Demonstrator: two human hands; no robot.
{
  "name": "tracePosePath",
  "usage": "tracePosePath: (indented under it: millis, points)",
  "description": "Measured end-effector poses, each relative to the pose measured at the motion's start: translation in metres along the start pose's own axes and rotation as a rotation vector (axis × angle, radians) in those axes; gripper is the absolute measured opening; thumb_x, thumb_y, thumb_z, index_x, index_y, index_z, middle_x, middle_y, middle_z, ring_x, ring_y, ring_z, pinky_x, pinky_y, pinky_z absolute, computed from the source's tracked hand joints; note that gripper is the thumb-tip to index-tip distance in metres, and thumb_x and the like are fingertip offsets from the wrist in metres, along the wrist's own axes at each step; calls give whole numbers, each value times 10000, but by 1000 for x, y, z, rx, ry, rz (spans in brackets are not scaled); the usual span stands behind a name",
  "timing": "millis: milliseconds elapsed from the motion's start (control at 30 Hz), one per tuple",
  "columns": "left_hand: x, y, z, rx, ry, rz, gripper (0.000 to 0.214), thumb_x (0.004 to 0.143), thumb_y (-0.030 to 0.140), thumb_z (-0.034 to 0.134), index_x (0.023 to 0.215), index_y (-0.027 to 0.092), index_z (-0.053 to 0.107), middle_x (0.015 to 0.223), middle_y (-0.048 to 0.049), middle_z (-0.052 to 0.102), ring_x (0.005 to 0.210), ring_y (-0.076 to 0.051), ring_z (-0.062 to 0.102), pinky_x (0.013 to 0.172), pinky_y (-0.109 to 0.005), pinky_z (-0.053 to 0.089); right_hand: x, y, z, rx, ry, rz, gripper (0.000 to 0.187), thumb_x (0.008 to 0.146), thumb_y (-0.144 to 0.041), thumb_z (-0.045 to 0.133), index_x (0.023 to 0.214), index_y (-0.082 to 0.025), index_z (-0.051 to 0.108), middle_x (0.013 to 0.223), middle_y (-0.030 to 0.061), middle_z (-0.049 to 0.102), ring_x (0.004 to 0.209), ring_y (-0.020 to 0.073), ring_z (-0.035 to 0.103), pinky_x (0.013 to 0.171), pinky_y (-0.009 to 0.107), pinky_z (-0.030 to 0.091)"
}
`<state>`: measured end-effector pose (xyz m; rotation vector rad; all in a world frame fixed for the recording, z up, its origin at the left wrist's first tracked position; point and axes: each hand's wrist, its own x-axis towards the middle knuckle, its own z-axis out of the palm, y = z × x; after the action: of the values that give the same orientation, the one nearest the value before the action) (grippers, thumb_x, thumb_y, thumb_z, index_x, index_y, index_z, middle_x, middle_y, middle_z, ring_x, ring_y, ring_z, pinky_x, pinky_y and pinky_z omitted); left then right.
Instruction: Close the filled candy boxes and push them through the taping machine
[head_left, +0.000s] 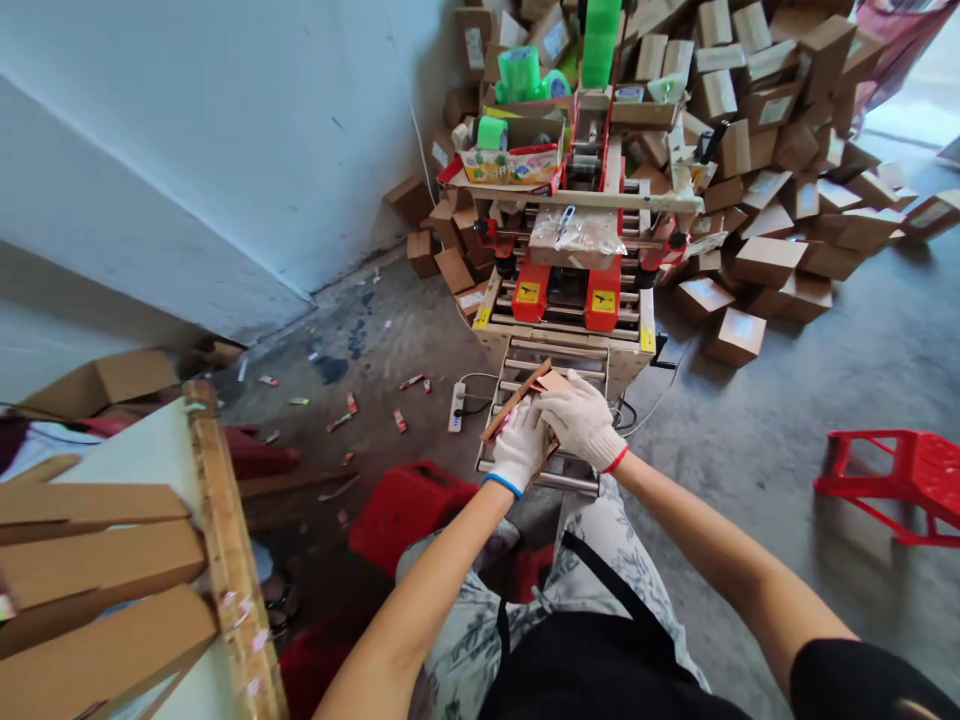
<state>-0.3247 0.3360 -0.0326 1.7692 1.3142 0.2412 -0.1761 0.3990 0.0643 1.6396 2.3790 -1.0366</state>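
Observation:
Both my hands wear white knit gloves. My left hand (520, 447) grips the near side of a small brown cardboard box (525, 392) with its flap raised. My right hand (581, 420) lies curled over the top of the same box. The box rests on the metal rollers (555, 352) at the front end of a carton sealing machine (570, 270) with red guards.
Behind the machine lies a big heap of sealed cardboard boxes (765, 150), with green tape rolls (517, 70) on top of it. Red stools stand at the right (900, 480) and by my knees (405, 505). Flat cartons (97, 570) lie on a table at the left. A power strip (457, 405) is on the floor.

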Motion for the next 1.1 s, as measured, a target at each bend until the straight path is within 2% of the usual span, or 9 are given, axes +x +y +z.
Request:
tracePosePath:
  millis: [133,267,467,600,667,767,867,967,1100]
  points:
    - [1,-15,-1,-123,15,-4,463,960,157,453,1402,158,591,1461,-128,592,1423,-252,497,1213,-435,398,18,-1,26,-35,117,69,379,1027,-299,388,1205,-200,708,1243,73,691,1153,226,604,1268,494,155]
    - [-22,-17,-15,-182,136,29,546,1033,217,317,1576,177,358,1577,-107,466,1463,-172,442,1201,-350,426,21,-5,42,-127,340,205,405,1034,-378,429,1311,-175,645,1428,115,579,1336,281,467,1256,607,-13]
    - [-35,-3,-62,-5,341,46,515,1023,325,451,1516,175,471,1601,-122,426,1529,-264,327,1261,-451,327,38,-6,64,-251,162,303,569,996,-376,496,1404,20,527,1530,263,429,1419,406,344,1219,657,-10]
    - [-11,3,-82,157,100,-202,723,915,441,646,1549,174,422,1601,-187,404,1398,-372,499,1112,-472,480,42,0,66,-185,206,329,508,1000,-372,481,1373,-39,566,1513,223,470,1418,362,370,1236,620,19]
    - [-1,9,-88,180,-65,-345,707,943,427,591,1584,246,351,1524,-182,506,1167,-332,675,912,-403,573,33,-4,63,-134,300,386,454,1014,-387,459,1348,-113,598,1520,173,482,1437,330,359,1244,608,16]
    - [6,20,-95,216,-194,-478,613,995,454,441,1573,282,329,1285,-159,678,949,-311,739,764,-386,567,19,-20,65,-103,412,586,575,1015,-514,452,1436,-130,526,1603,196,357,1504,393,241,1209,688,29]
    - [7,29,-100,213,-265,-553,632,1006,529,318,1557,220,332,1231,-194,700,971,-360,733,791,-454,559,22,-28,69,-112,323,563,668,1011,-587,423,1491,-124,459,1644,230,236,1519,463,152,1163,756,66]
    - [-2,37,-101,177,-297,-633,746,992,624,227,1604,198,243,1281,-252,672,1014,-407,726,820,-513,552,32,-27,66,-168,209,413,614,1028,-566,398,1489,-164,454,1652,194,244,1527,422,161,1164,766,45]
    - [-15,38,-78,77,-234,-626,781,970,663,264,1602,208,303,1376,-255,622,1186,-422,664,940,-576,528,44,-22,64,-209,81,396,609,1046,-516,373,1535,-153,396,1662,191,206,1530,431,143,1146,794,1]
